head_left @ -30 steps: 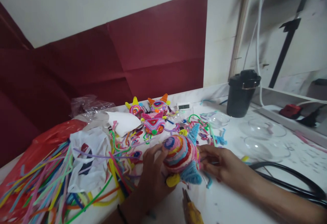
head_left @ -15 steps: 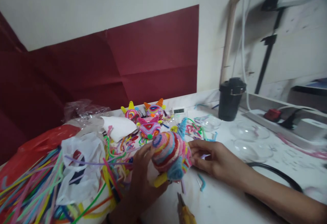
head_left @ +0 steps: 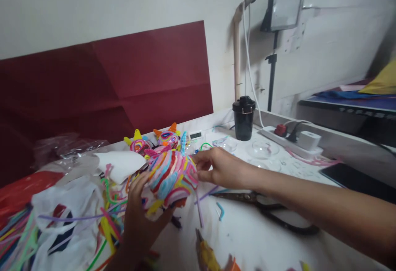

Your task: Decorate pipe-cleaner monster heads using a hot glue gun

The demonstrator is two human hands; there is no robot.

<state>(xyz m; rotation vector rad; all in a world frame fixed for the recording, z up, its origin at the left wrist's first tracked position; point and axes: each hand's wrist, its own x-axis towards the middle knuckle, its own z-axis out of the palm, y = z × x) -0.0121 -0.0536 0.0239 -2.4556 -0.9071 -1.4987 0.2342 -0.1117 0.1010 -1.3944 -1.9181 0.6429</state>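
My left hand (head_left: 139, 213) is wrapped round the left side and underside of a round pipe-cleaner animal ornament (head_left: 173, 176), striped in pink, red, blue and yellow. Blue and yellow pieces stick out of it. At its right edge, the bent fingers of my right hand (head_left: 215, 166) pinch the ornament; their tips are partly hidden. A thin purple pipe cleaner (head_left: 199, 209) hangs below it. Behind stand similar ornaments (head_left: 168, 137) with orange and yellow ears. A yellow-handled tool with a pointed metal tip (head_left: 207, 254) lies on the table below, near a short blue pipe-cleaner piece (head_left: 220, 211).
Dark-handled scissors (head_left: 287, 221) lie under my right forearm, with a phone (head_left: 355, 180) farther right. Clear plastic domes (head_left: 262, 149), a black cup (head_left: 243, 118) and a power strip (head_left: 287, 143) stand behind. Loose pipe cleaners and a white plastic bag (head_left: 68, 205) crowd the left.
My view has swung to the right, showing more of the lamp, the scissors and the phone. The ornament has turned in my hands, showing more of its pink, looped side.
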